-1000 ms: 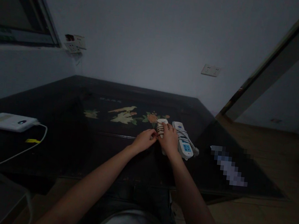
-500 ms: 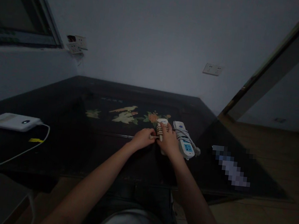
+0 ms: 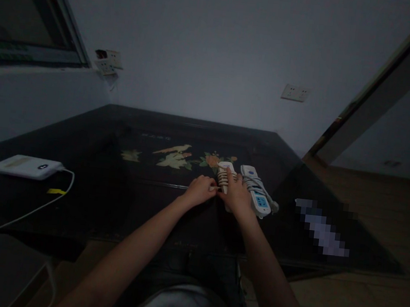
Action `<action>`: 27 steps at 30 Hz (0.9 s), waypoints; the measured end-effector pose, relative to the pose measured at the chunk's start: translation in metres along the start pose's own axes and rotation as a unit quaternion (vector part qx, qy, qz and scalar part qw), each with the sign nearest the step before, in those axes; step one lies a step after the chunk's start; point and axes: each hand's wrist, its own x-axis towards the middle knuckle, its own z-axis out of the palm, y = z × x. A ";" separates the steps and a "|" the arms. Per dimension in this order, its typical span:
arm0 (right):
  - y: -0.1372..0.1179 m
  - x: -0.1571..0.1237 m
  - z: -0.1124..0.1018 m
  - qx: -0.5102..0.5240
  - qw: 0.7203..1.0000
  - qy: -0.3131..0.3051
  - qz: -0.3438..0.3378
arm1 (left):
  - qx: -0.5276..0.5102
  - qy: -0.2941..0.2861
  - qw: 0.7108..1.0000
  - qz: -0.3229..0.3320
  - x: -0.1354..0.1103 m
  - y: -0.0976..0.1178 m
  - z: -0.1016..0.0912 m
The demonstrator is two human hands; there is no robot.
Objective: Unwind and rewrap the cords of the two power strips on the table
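A white power strip (image 3: 224, 170) with its cord wound round it lies on the dark table (image 3: 113, 188). My right hand (image 3: 236, 194) is closed over its near end, with the forefinger stretched along its top. My left hand (image 3: 201, 192) is closed beside it on the left, pinching the end of the cord against the strip. A second white power strip (image 3: 255, 192) with a blue label and its own coiled cord lies just right of my right hand.
A white box-shaped device (image 3: 26, 166) with a white cable (image 3: 38, 207) sits at the table's left. The table top bears a painted bird and flowers (image 3: 179, 156). Wall sockets (image 3: 295, 92) are on the back wall. A blurred patch (image 3: 323, 229) lies on the right.
Both hands have stayed on the wrapped power strip; my left hand's pinch has shifted slightly against it. The view has drifted a little.
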 end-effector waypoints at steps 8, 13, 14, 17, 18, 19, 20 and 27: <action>0.011 0.010 0.004 0.104 0.994 0.016 -0.039 | -0.004 -0.002 1.000 0.000 0.003 -0.002 0.003; 0.017 0.018 0.009 0.215 0.971 0.058 -0.084 | -0.017 0.000 1.000 -0.002 0.003 -0.006 0.004; 0.018 0.020 0.008 0.236 0.965 0.072 -0.095 | -0.022 0.000 1.000 -0.003 0.003 -0.007 0.004; 0.018 0.022 0.005 0.290 0.942 0.115 -0.121 | -0.044 0.000 0.999 -0.004 0.004 -0.009 0.005; 0.018 0.023 0.004 0.304 0.935 0.127 -0.129 | -0.053 0.001 0.999 -0.003 0.004 -0.009 0.005; 0.017 0.023 0.004 0.314 0.930 0.136 -0.135 | -0.061 0.001 0.998 -0.003 0.004 -0.009 0.005; 0.017 0.023 0.003 0.320 0.926 0.142 -0.138 | -0.070 0.001 0.998 -0.003 0.004 -0.009 0.005; 0.016 0.026 0.003 0.373 0.909 0.129 -0.130 | -0.163 0.013 0.985 -0.044 0.006 -0.010 0.004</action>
